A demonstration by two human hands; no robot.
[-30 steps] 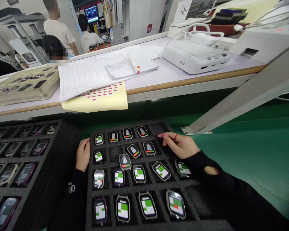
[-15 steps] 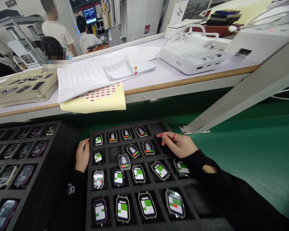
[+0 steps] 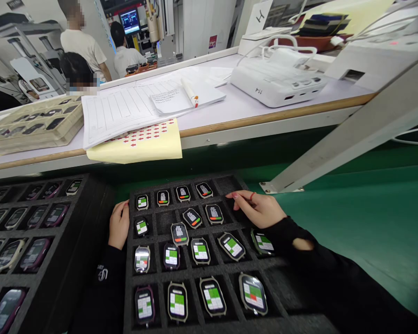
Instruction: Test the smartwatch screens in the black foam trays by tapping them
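Hands at opposite sides of the foam tray (image 3: 190,273).
With left hand (image 3: 119,225) at the left edge, right hand (image 3: 259,208) at the far right part; cannot tell closing of either grip, but no watch seen inside. Nearest watch (image 3: 214,214) just left of right grip, closer to right hand, in second row from far side; long axis near to far, far end slightly leaning left.

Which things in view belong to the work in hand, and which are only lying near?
Likely in use:
right tray
watches in it
left hand, at its left side
right hand, at its right side

Likely only lying near:
left tray, untouched
papers
yellow sheet
pen
white device
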